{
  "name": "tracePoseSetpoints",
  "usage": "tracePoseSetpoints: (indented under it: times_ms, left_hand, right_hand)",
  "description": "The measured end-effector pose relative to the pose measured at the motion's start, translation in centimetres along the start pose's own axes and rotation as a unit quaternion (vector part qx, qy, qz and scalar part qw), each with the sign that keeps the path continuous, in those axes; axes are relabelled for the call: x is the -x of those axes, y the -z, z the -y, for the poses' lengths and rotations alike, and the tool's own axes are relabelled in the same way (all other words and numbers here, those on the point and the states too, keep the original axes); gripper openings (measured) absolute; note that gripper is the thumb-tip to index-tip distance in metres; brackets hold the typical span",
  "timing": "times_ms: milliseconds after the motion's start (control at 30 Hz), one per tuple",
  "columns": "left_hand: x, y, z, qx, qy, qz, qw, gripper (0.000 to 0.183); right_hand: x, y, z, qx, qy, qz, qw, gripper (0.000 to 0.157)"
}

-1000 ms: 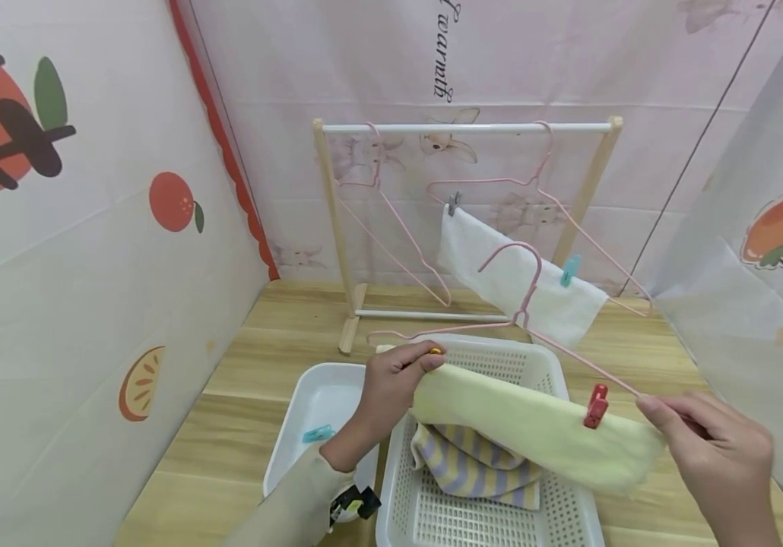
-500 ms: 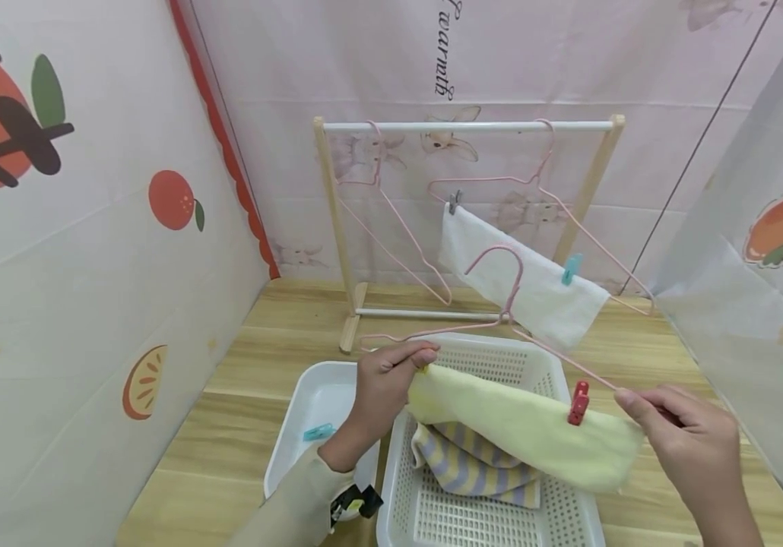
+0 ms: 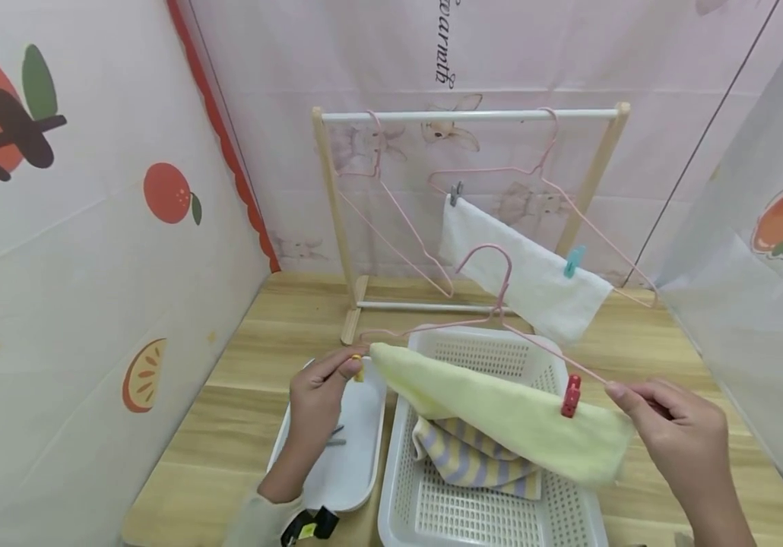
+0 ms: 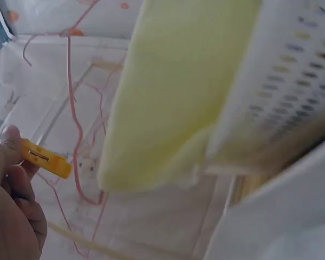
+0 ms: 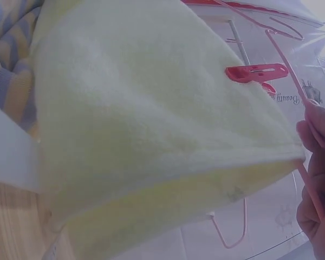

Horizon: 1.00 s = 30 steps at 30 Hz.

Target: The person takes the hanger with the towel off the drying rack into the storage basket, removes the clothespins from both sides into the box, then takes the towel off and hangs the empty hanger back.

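My left hand [image 3: 315, 399] pinches a yellow clothespin [image 4: 46, 158] by one end. In the left wrist view it stands a little apart from the left end of the pink hanger and the towel. A pale yellow towel [image 3: 480, 399] is folded over the lower bar of this pink hanger [image 3: 503, 292]. One red clothespin [image 3: 572, 396] grips the towel near its right end. My right hand [image 3: 679, 429] holds the hanger's right corner between thumb and fingers, beside the towel's edge. Below the towel, a striped towel [image 3: 477, 460] lies in the white basket [image 3: 398, 471].
Behind stands a drying rack [image 3: 460, 116]. A bare pink hanger [image 3: 405, 213] hangs from it, as does another bearing a white towel [image 3: 524, 262] with grey and teal clothespins. A white tray [image 3: 353, 479] with a grey clothespin [image 3: 337, 441] sits left of the basket.
My left hand has moved left and down off the towel with the yellow clothespin, baring the towel's left end. My right hand and the hanger have shifted left.
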<state>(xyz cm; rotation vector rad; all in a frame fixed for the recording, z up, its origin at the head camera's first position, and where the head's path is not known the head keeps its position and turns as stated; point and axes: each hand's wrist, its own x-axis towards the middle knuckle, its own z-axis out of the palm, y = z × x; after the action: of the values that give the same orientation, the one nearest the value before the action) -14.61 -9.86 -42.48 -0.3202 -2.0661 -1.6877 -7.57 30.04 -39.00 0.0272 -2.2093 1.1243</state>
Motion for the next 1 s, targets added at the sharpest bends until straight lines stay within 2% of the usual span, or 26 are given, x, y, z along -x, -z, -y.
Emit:
tracePoseSetpoints:
  times_ms: [67, 100, 167, 267, 433, 567, 700, 1000]
  left_hand:
    - [0.6, 1.2, 1.2, -0.070, 0.047, 0.006, 0.9964, 0.020]
    - [0.8, 1.7, 1.8, -0.111, 0.075, 0.014, 0.9909, 0.023]
    - [1.4, 2.6, 2.9, -0.201, 0.113, 0.039, 0.9723, 0.028]
    - [2.0, 3.6, 4.4, -0.313, 0.138, 0.080, 0.9364, 0.031]
    - [2.7, 4.4, 5.7, -0.403, 0.155, 0.142, 0.8906, 0.025]
    - [2.9, 4.6, 6.3, -0.438, 0.175, 0.186, 0.8618, 0.023]
    - [2.8, 4.5, 6.8, -0.452, 0.182, 0.202, 0.8499, 0.023]
    - [2.9, 4.3, 7.2, -0.475, 0.175, 0.218, 0.8340, 0.022]
  right_hand:
    - [-0.1, 0.1, 0.1, -0.001, 0.009, -0.006, 1.000, 0.020]
    - [-0.2, 0.1, 0.1, -0.001, 0.011, -0.009, 1.000, 0.021]
    - [-0.2, 0.1, 0.2, 0.000, 0.016, -0.014, 1.000, 0.023]
    - [-0.1, 0.0, 0.2, -0.004, 0.007, -0.024, 1.000, 0.022]
    - [-0.2, 0.0, 0.3, -0.009, -0.006, -0.034, 0.999, 0.020]
    - [-0.1, 0.0, 0.6, -0.009, -0.003, -0.040, 0.999, 0.019]
    - [-0.1, 0.1, 0.7, -0.012, 0.009, -0.042, 0.999, 0.018]
    - [-0.1, 0.3, 0.7, -0.015, 0.018, -0.039, 0.999, 0.016]
